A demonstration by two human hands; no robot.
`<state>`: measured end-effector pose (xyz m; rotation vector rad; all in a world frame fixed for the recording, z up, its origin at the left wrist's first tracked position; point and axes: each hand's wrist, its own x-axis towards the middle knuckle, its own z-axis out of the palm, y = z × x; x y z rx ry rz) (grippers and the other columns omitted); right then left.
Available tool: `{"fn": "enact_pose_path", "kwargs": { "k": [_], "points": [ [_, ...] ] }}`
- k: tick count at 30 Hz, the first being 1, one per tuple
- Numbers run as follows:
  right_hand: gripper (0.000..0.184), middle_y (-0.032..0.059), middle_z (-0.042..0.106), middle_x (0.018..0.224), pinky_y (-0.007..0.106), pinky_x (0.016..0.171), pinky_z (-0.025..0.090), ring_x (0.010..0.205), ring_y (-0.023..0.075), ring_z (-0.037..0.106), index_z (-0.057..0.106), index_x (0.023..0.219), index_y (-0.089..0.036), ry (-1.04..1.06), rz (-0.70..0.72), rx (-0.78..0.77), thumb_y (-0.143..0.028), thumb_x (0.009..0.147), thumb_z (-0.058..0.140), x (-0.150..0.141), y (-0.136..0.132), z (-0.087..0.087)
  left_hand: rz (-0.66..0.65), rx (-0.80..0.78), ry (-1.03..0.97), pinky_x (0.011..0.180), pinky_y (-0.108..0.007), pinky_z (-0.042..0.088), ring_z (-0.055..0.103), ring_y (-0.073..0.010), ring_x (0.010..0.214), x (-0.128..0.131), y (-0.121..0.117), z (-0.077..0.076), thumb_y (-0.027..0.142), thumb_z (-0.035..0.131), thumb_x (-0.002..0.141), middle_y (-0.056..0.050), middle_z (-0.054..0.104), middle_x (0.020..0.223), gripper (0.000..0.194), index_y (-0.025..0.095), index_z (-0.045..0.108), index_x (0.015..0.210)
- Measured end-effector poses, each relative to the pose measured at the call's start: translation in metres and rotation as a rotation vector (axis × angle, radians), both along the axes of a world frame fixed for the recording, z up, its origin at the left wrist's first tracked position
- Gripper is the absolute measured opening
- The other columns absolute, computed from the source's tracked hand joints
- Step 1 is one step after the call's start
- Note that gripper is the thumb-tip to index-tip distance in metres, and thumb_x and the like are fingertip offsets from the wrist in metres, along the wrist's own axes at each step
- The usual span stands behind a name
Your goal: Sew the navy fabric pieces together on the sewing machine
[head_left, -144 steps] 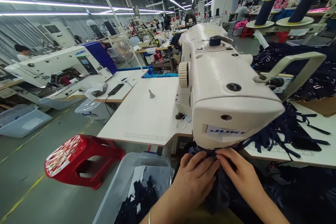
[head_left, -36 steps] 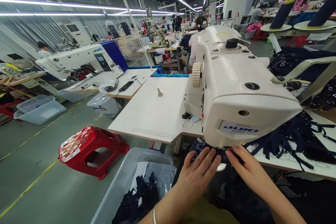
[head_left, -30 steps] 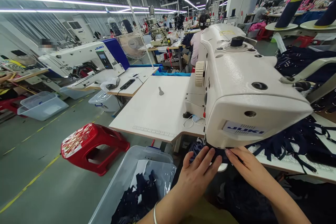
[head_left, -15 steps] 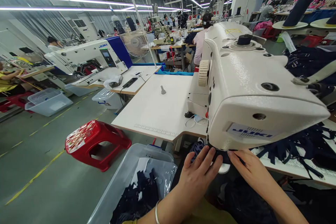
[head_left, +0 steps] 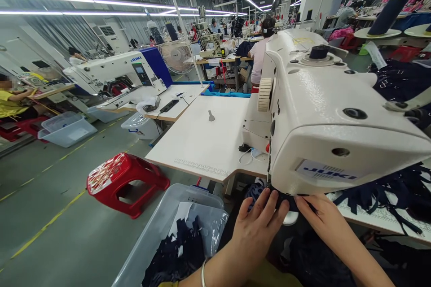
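A white sewing machine [head_left: 336, 98] marked JUKI stands close in front of me. Below its head, a piece of dark navy fabric [head_left: 287, 201] lies between my hands. My left hand [head_left: 257, 224] rests on the fabric's left part, fingers stretched out and apart, beside the needle area. On the other side, my right hand [head_left: 318, 210] pinches the fabric between thumb and fingers. The machine head covers part of the right fingertips and the stitching spot.
A clear plastic bin [head_left: 161, 228] with navy pieces stands at lower left, near a red stool [head_left: 128, 184]. On the white table [head_left: 198, 139] lies a small grey metal piece [head_left: 211, 116]. Navy straps [head_left: 373, 188] are piled at right. A co-worker in pink [head_left: 259, 60] sits ahead.
The whole view has shifted slightly to the right. Both hands keep nearly the same pose at the fabric under the machine head.
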<state>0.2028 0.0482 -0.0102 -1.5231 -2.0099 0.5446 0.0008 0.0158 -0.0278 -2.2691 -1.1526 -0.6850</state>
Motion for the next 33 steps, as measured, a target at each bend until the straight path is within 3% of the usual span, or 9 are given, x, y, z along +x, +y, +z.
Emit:
{"fn": "enact_pose_path", "kwargs": {
  "k": [9, 15, 23, 29, 33],
  "points": [
    [0.036, 0.0092, 0.072, 0.101, 0.041, 0.085, 0.052, 0.100, 0.0289, 0.064, 0.073, 0.095, -0.024, -0.001, 0.013, -0.026, -0.042, 0.095, 0.041, 0.006, 0.001, -0.010, -0.007, -0.023, 0.009, 0.107, -0.033, 0.021, 0.038, -0.0163, 0.133, -0.002, 0.001, -0.001, 0.021, 0.043, 0.098, 0.001, 0.054, 0.136, 0.034, 0.032, 0.059, 0.127],
    [0.036, 0.0091, 0.073, 0.098, 0.042, 0.084, 0.052, 0.095, 0.0292, 0.065, 0.074, 0.098, -0.024, -0.021, 0.022, -0.027, -0.041, 0.095, 0.042, 0.005, 0.001, -0.009, -0.024, -0.033, -0.026, 0.106, -0.033, 0.021, 0.042, -0.0158, 0.129, -0.003, 0.001, 0.002, 0.021, 0.042, 0.099, 0.000, 0.056, 0.133, 0.033, 0.031, 0.061, 0.124],
    [0.039, 0.0086, 0.071, 0.088, 0.040, 0.080, 0.052, 0.092, 0.0281, 0.064, 0.068, 0.075, -0.024, 0.003, 0.015, -0.073, -0.042, 0.095, 0.040, 0.001, -0.001, -0.003, -0.054, -0.112, -0.049, 0.104, -0.032, 0.026, 0.040, -0.0181, 0.131, -0.008, 0.001, -0.001, 0.019, 0.043, 0.096, -0.005, 0.056, 0.132, 0.036, 0.026, 0.058, 0.129],
    [0.037, 0.0093, 0.067, 0.089, 0.038, 0.078, 0.052, 0.089, 0.0259, 0.062, 0.064, 0.076, -0.022, 0.071, 0.015, -0.083, -0.041, 0.096, 0.038, -0.002, -0.002, -0.002, -0.091, -0.122, -0.139, 0.102, -0.032, 0.028, 0.044, -0.0176, 0.127, -0.006, 0.003, -0.004, 0.017, 0.035, 0.099, -0.007, 0.058, 0.130, 0.038, 0.023, 0.059, 0.127],
    [0.035, 0.0074, 0.063, 0.081, 0.039, 0.082, 0.051, 0.094, 0.0262, 0.061, 0.058, 0.077, -0.023, 0.150, 0.005, -0.083, -0.043, 0.096, 0.037, -0.004, -0.004, -0.002, -0.096, -0.111, -0.147, 0.102, -0.033, 0.030, 0.047, -0.0188, 0.124, -0.004, 0.003, -0.005, 0.018, 0.038, 0.098, -0.007, 0.060, 0.127, 0.036, 0.023, 0.059, 0.127]
  ]
}}
